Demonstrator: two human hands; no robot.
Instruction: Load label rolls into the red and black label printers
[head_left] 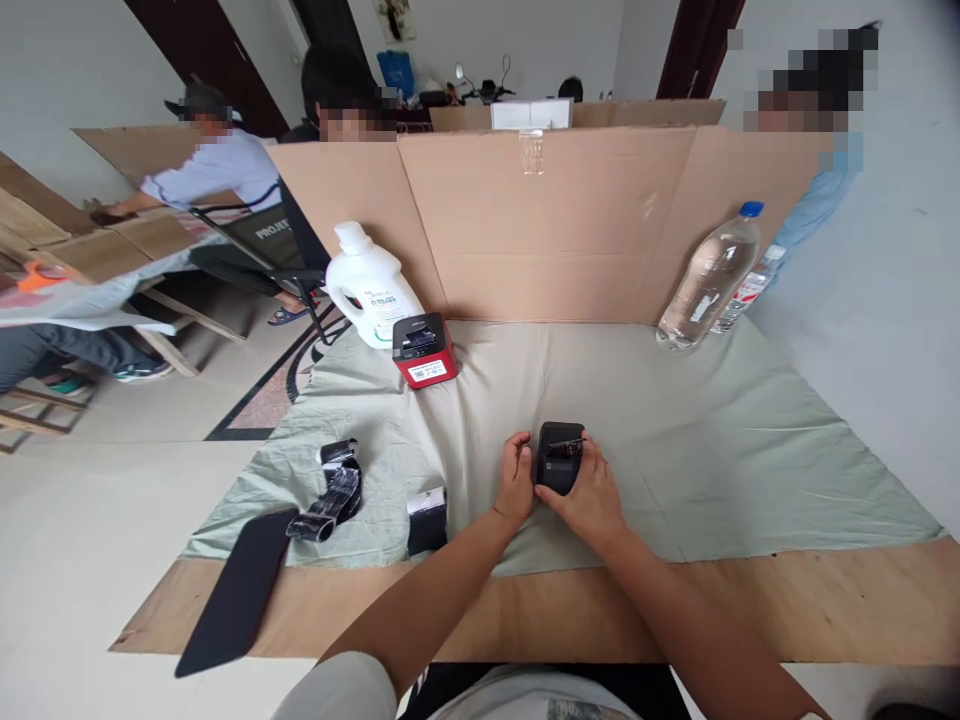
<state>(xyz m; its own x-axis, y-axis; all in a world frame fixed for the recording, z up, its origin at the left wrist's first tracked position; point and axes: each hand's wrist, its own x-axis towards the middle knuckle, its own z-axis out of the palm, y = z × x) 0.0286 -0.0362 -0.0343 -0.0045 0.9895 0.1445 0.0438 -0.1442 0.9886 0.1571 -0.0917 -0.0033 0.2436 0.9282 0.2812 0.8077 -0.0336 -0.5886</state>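
black device [559,458] between both hands, long axis away from body | left hand [514,482] fingers curled on its left side | right hand [592,492] clasping right side and near end, equally near

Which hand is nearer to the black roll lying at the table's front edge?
Left. The left hand sits just right of the black roll, on the left side of the small black device. The right hand grips the device's far side, farther away.

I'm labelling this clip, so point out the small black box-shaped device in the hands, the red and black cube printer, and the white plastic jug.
Small black box-shaped device [559,458], head view, top face.
Red and black cube printer [424,350], head view, black top.
White plastic jug [370,283], head view, front wall.
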